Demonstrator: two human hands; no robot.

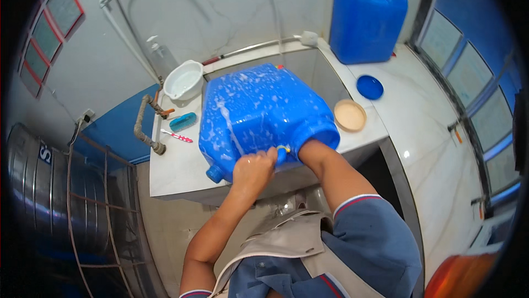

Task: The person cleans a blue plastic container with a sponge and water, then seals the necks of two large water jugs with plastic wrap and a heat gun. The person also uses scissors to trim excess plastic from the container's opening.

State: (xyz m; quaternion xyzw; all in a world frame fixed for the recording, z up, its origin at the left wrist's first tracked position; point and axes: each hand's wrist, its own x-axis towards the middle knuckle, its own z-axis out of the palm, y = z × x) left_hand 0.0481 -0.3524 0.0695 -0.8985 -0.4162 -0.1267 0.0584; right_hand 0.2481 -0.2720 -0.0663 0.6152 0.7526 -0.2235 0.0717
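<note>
A large blue plastic jerrycan (248,105) lies on its side over the sink, streaked with white suds. Its wide round mouth (326,131) faces me. My right forearm (339,176) goes into that mouth, and the hand itself is hidden inside. Closed fingers of my left hand (253,172) grip the jerrycan's handle beside the mouth, next to a small yellow ring (283,148). At the near left corner of the jerrycan a small blue cap (214,174) sticks out.
Left of the jerrycan are a white basin (184,79), a pump bottle (160,58), a blue scrub brush (183,122) and a pink-white toothbrush (177,136). To its right stand a beige lid (350,115), a blue lid (370,87) and another blue jerrycan (366,25). A wrapped pipe (140,121) rises at the counter's left edge.
</note>
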